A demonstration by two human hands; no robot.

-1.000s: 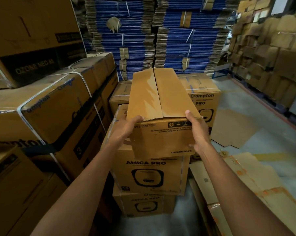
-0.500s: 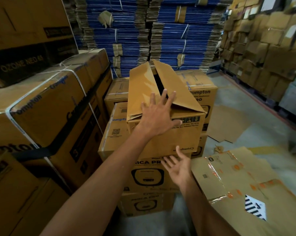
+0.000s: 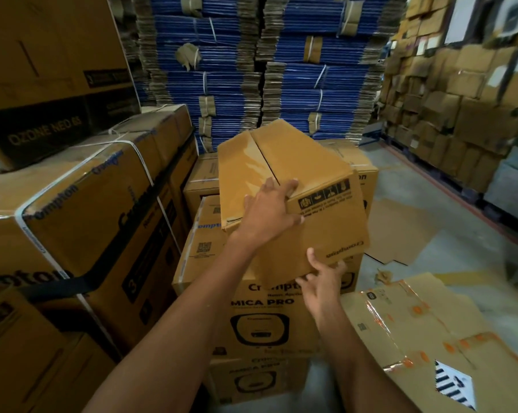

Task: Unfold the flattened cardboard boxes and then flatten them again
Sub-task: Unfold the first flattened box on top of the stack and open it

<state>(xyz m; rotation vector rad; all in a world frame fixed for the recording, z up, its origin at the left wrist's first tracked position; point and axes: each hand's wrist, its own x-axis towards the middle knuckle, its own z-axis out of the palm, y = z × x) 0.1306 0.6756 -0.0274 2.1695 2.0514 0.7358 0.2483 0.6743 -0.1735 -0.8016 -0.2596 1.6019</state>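
An unfolded brown cardboard box with its top flaps lying closed is tilted on top of a stack of printed Crompton cartons. My left hand presses on the near edge of the top flaps, fingers spread across the seam. My right hand is under the box's lower front corner, thumb on the front face and fingers curled beneath. The box's far side is hidden.
Large strapped cartons crowd the left. Flattened cardboard sheets lie on the floor at the right, another further back. Blue bundled flat stacks fill the rear; piled cartons line the right wall.
A second ago both hands gripped the box's front corners. The left hand moved onto the top and pressed the raised flaps down; the right hand dropped below and now lifts the front corner, tilting the box.
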